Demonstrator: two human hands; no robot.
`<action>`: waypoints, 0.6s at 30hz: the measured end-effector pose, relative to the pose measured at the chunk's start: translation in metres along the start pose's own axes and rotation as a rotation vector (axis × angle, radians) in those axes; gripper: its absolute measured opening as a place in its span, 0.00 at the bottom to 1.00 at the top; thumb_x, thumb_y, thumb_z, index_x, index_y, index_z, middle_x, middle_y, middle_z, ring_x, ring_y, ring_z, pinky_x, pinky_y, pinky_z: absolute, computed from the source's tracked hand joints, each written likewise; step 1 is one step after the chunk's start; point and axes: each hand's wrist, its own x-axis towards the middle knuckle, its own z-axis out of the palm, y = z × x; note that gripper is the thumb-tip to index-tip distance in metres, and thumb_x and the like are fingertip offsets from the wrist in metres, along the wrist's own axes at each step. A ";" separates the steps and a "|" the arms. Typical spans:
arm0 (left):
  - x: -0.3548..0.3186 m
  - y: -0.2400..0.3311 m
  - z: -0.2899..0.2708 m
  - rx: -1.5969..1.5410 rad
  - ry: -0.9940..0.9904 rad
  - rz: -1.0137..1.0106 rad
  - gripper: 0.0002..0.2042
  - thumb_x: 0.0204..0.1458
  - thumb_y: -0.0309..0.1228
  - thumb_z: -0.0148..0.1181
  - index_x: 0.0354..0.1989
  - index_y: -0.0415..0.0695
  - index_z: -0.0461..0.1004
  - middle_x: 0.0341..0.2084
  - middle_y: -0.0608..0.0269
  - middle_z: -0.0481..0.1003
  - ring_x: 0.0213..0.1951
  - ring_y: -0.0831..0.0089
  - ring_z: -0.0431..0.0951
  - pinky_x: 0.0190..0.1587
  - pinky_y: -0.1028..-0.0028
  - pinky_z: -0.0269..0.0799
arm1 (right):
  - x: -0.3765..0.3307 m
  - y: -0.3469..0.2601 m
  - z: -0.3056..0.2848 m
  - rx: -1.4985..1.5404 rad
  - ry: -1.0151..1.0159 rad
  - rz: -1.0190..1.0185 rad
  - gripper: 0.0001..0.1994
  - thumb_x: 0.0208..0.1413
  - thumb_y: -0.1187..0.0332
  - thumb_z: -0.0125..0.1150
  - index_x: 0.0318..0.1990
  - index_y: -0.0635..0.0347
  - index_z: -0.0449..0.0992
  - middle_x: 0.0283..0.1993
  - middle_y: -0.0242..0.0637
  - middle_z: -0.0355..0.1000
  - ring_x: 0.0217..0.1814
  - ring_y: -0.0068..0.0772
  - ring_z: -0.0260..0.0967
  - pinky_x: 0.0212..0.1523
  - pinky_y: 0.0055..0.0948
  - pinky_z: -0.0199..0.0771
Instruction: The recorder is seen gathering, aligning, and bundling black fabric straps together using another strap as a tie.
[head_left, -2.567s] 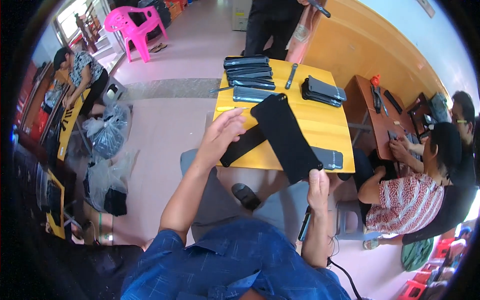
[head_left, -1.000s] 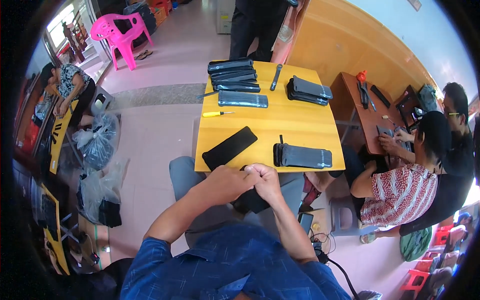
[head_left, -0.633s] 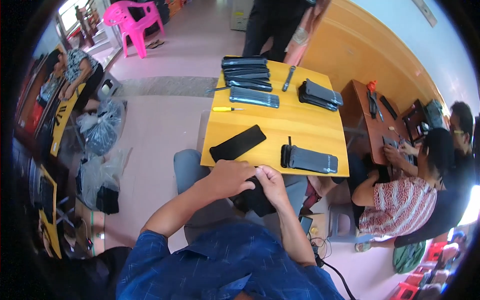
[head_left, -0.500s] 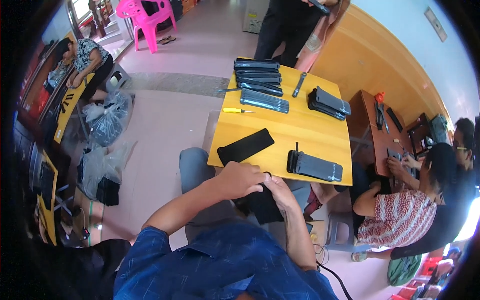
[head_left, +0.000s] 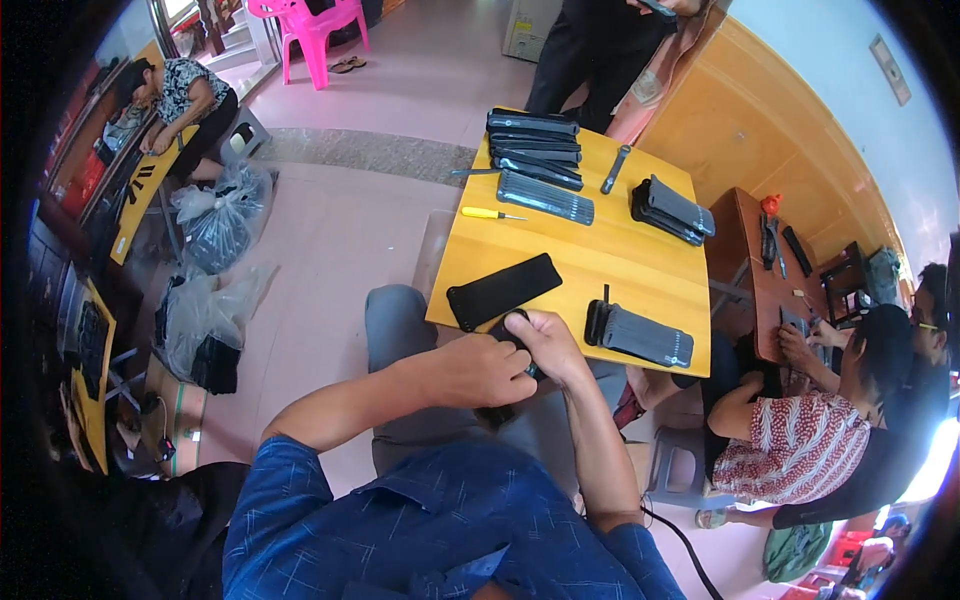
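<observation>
The right hand (head_left: 553, 345) was clamped on a black piece (head_left: 502, 331), its thumb pressed down near the upper end. The left hand (head_left: 480, 370) lay close against the right, fingers curled inward; what they closed on was hidden, so its grip could not be told. The black piece, mostly covered by both hands, was at the near edge of the yellow tabletop (head_left: 580, 255), above the lap in grey trousers (head_left: 395, 325).

Just beyond the hands, a flat black pad (head_left: 505, 290) lay slantwise on the tabletop. To its right, near the same edge, sat a grey-and-black pile (head_left: 648, 336), a short dark strip (head_left: 606, 293) poking out behind it. Farther in lay a yellow-handled screwdriver (head_left: 485, 213), its shaft pointing right, and past that a flat grey ribbed bundle (head_left: 545, 197). A tall dark stack (head_left: 535, 145) filled the far left corner, with a narrow dark strap (head_left: 616, 168) to its right and another grey-and-black stack (head_left: 672, 210) near the right edge.

Away to the right, two people sat at a brown table (head_left: 745, 240); beyond the far edge stood a person in dark clothes (head_left: 597, 60).
</observation>
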 end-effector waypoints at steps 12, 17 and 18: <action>-0.028 0.053 -0.052 -0.082 0.204 0.028 0.09 0.47 0.31 0.60 0.23 0.47 0.65 0.19 0.66 0.63 0.21 0.76 0.71 0.20 0.75 0.69 | 0.125 -0.009 -0.045 0.003 0.626 -0.006 0.20 0.68 0.56 0.53 0.39 0.69 0.78 0.33 0.35 0.75 0.34 0.27 0.70 0.38 0.31 0.71; -0.041 0.074 -0.110 -0.365 0.326 0.218 0.11 0.48 0.32 0.63 0.18 0.48 0.67 0.19 0.68 0.65 0.19 0.76 0.70 0.19 0.75 0.66 | 0.152 -0.003 -0.128 0.153 1.054 -0.140 0.21 0.68 0.56 0.51 0.36 0.69 0.77 0.32 0.37 0.75 0.32 0.30 0.67 0.36 0.36 0.68; -0.055 0.062 -0.120 -0.431 0.137 0.080 0.10 0.52 0.31 0.62 0.21 0.47 0.68 0.19 0.66 0.67 0.20 0.73 0.71 0.19 0.73 0.67 | 0.150 -0.010 -0.126 0.320 0.996 -0.162 0.19 0.68 0.58 0.50 0.38 0.67 0.77 0.32 0.35 0.74 0.31 0.29 0.68 0.34 0.34 0.69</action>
